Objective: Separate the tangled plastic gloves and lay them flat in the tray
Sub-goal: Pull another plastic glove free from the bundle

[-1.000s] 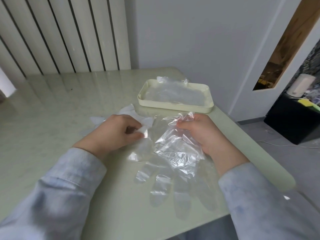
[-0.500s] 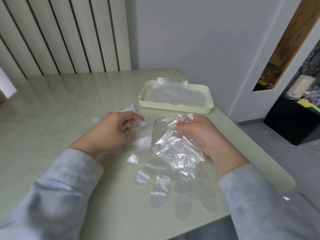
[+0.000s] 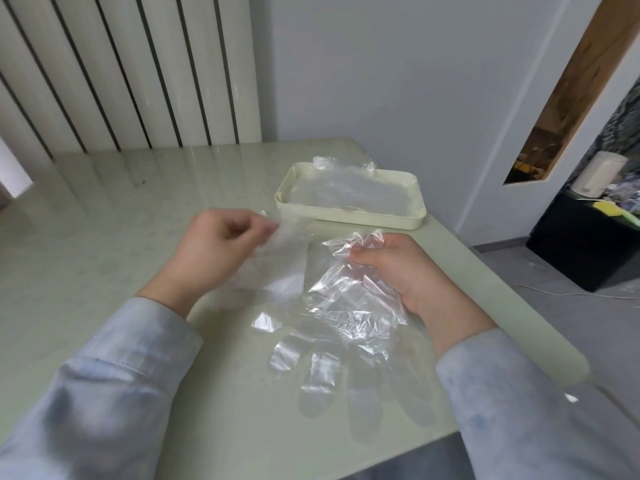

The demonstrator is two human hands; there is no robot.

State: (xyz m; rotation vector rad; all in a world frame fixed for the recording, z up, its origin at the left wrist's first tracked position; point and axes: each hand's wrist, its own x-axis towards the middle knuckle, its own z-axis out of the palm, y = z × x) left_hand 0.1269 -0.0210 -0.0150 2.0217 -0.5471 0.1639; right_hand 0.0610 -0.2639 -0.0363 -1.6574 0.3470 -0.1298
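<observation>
The left hand (image 3: 216, 251) sat at centre-left of the frame, raised off the table (image 3: 104, 237), wrist bent and knuckles toward the camera; its fingers were curled and pinched shut on the edge of a clear plastic glove (image 3: 277, 258), which hung from the pinch as a blurred sheet sloping down toward the middle of the frame; the blur hid where that sheet ended. The right hand (image 3: 398, 271) lay right of centre, low near the table, palm turned inward, thumb and fingertips closed on the bunched cuff of a second glove (image 3: 346, 313); this glove spread crumpled below the hand, its 4 visible finger sleeves pointing toward the lower edge of the frame and lying flat on the table. The 2 gloves overlapped at the middle; whether they were apart there could not be told. Both forearms wore pale blue sleeves (image 3: 114, 386) entering from the lower corners. The cream tray (image 3: 346, 220) stood in the upper centre-right, beyond both hands, with clear plastic (image 3: 346, 192) already lying in it.
</observation>
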